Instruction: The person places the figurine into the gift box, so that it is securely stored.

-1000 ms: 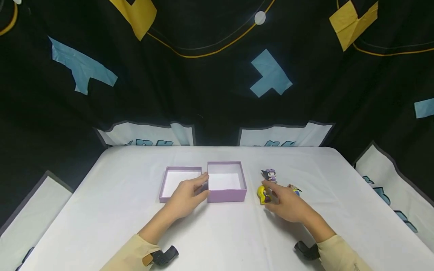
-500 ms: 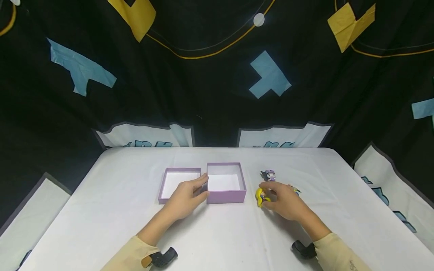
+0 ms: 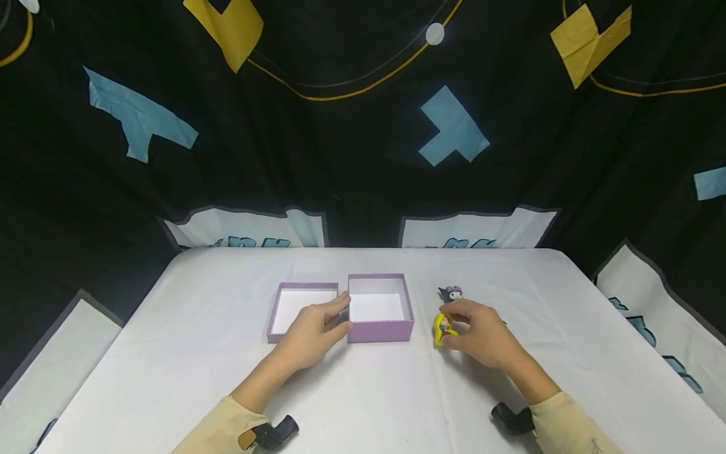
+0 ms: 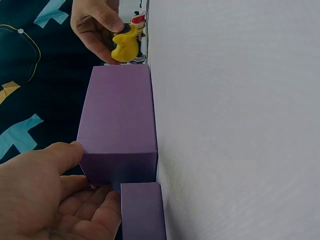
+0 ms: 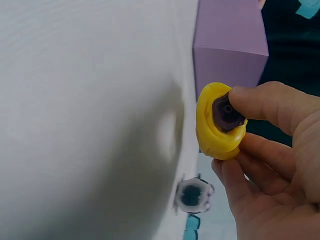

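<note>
My right hand pinches a small figurine with long yellow hair between thumb and fingers. In the right wrist view the dark underside of the yellow-haired figurine shows, and it looks raised off the table. My left hand touches the left wall of an open purple box with its thumb and fingers. Left of that box lies a shallower purple box or lid, partly behind the left hand. A black-and-purple figurine stands just beyond the right hand. Another figurine is mostly hidden by the right hand.
A white cloth covers the table. Behind it hangs a dark curtain with blue and yellow shapes. In the left wrist view a red-and-white thing shows behind the yellow-haired figurine.
My right hand has closed its fingers on the yellow-haired figurine and tilted it more upright, slightly raised. The left hand and both purple boxes stay where they were.
</note>
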A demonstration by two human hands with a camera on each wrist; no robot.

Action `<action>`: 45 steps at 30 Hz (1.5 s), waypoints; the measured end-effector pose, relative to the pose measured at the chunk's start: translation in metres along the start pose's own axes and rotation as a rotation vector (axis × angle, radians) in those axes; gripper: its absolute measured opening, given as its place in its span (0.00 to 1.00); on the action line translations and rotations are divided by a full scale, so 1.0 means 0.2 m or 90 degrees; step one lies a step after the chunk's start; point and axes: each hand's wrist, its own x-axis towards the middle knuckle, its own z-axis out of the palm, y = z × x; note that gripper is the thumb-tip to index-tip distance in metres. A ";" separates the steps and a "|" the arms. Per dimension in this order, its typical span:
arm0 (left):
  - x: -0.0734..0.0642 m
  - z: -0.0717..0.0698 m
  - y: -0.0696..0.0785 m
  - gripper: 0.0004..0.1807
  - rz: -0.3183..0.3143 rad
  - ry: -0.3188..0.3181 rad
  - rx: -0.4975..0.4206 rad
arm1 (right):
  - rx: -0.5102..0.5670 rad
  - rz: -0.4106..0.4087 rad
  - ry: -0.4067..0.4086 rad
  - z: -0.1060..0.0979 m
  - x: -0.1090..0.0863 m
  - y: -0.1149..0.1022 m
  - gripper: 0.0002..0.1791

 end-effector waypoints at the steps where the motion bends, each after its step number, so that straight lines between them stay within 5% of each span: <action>1: 0.00 0.00 0.00 0.29 0.001 0.001 0.001 | -0.003 -0.002 0.004 -0.01 0.00 -0.01 0.28; 18: 0.03 -0.04 0.01 0.28 0.009 0.003 0.004 | -0.009 -0.082 0.045 -0.13 0.12 -0.25 0.27; 30: 0.00 -0.02 0.00 0.28 -0.004 0.005 -0.003 | 0.022 -0.112 -0.004 -0.03 0.24 -0.40 0.25; 45: 0.00 -0.01 0.00 0.29 -0.006 -0.010 0.012 | 0.026 -0.049 -0.062 0.17 0.33 -0.48 0.28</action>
